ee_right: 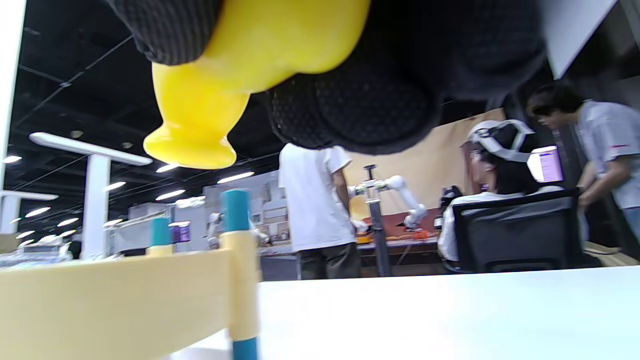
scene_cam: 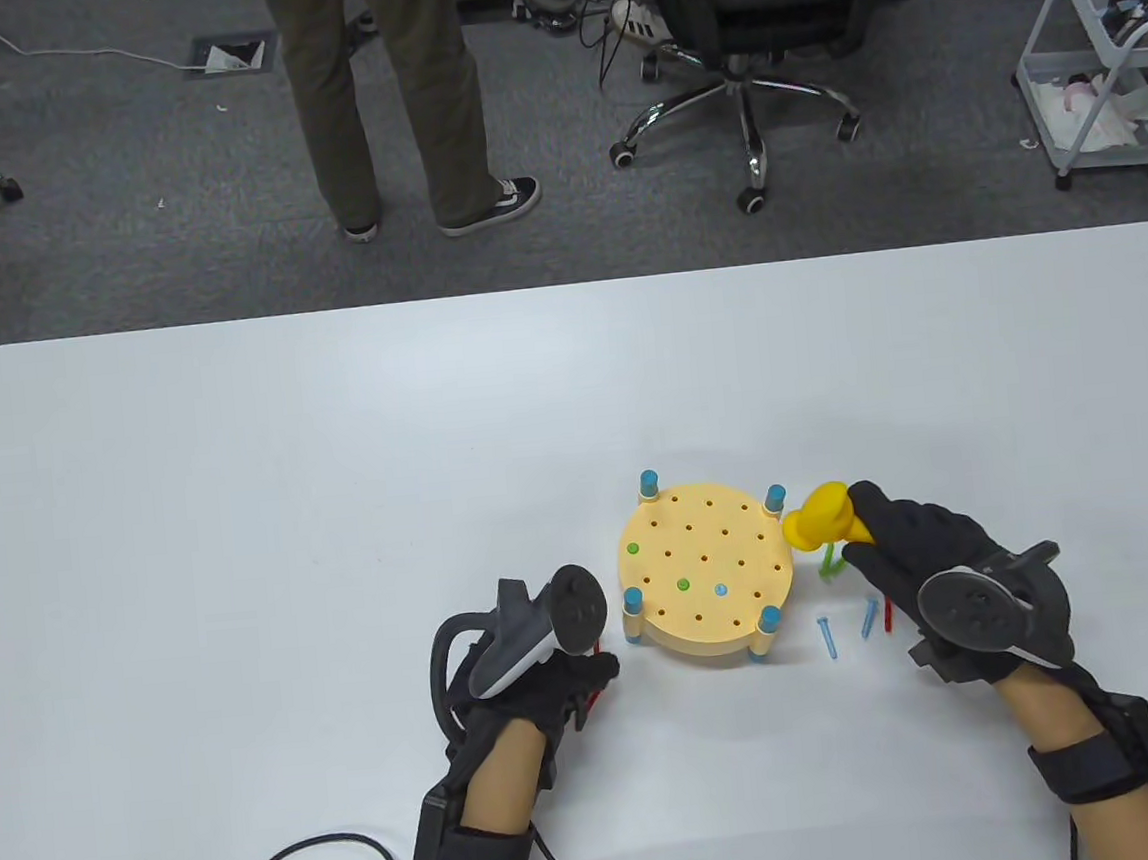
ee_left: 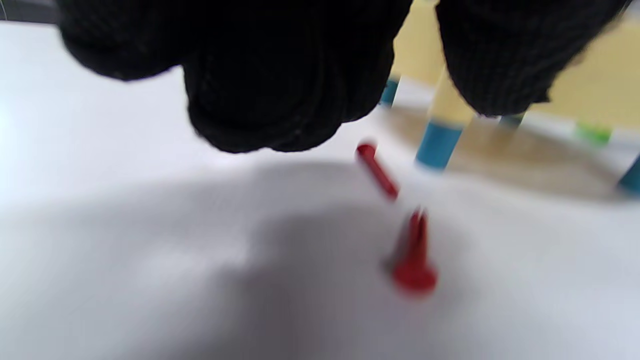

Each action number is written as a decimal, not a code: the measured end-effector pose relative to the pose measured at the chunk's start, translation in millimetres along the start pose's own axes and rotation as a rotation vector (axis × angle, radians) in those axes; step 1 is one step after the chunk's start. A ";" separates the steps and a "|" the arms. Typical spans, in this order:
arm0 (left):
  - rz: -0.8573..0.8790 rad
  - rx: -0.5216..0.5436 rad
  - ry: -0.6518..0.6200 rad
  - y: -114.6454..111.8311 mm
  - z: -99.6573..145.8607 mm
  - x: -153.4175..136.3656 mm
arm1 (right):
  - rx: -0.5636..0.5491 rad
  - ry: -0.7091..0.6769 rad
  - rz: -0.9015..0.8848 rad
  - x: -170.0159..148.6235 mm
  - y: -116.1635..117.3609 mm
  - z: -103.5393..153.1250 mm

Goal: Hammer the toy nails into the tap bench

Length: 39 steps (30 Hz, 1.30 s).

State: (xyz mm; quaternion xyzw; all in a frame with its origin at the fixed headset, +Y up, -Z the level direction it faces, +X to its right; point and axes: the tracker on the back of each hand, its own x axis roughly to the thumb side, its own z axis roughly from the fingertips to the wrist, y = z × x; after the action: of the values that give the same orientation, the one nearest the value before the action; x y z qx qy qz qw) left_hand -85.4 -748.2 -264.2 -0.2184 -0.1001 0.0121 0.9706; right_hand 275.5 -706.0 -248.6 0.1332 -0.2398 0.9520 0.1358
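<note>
The round cream tap bench (scene_cam: 706, 579) stands on blue-tipped legs, with two green nails (scene_cam: 683, 584) and a blue nail (scene_cam: 720, 590) set in its holes. My right hand (scene_cam: 870, 545) grips a yellow toy hammer (scene_cam: 821, 519) just right of the bench; the hammer's head (ee_right: 190, 145) hangs above the bench's edge (ee_right: 110, 300). My left hand (scene_cam: 595, 674) hovers left of the bench, its fingers (ee_left: 280, 90) bent over two red nails (ee_left: 414, 272) on the table and holding nothing.
Loose nails lie right of the bench: two blue nails (scene_cam: 828, 637), a red nail (scene_cam: 888, 615) and a green nail (scene_cam: 830, 560). Beyond the table's far edge are a standing person (scene_cam: 384, 95), an office chair (scene_cam: 749, 23) and a cart (scene_cam: 1113, 52).
</note>
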 end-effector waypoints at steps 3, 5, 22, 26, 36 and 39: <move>-0.125 -0.033 0.009 -8.6 -6.3 12.0 | -0.009 0.075 -0.091 -12.6 -2.4 -0.4; -0.179 -0.058 0.026 -12.9 -6.8 19.1 | -0.008 0.098 -0.108 -17.4 -2.0 -0.5; -0.221 0.047 0.045 -23.5 -5.8 32.0 | 0.013 0.129 -0.049 -24.1 3.4 1.1; -0.202 0.000 0.022 -20.2 -6.3 24.4 | 0.018 0.124 -0.044 -24.0 4.1 1.1; 0.141 0.273 0.039 19.2 16.9 -14.2 | 0.031 0.118 -0.038 -22.9 7.0 0.9; 0.256 0.439 0.023 27.6 26.4 -19.1 | 0.034 0.112 -0.029 -21.7 7.4 1.2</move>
State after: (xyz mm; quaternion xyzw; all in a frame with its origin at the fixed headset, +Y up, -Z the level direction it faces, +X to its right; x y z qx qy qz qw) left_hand -108.8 -713.3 -256.3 -0.0135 -0.0555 0.1539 0.9864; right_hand 293.5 -717.0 -257.6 0.0854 -0.2137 0.9598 0.1605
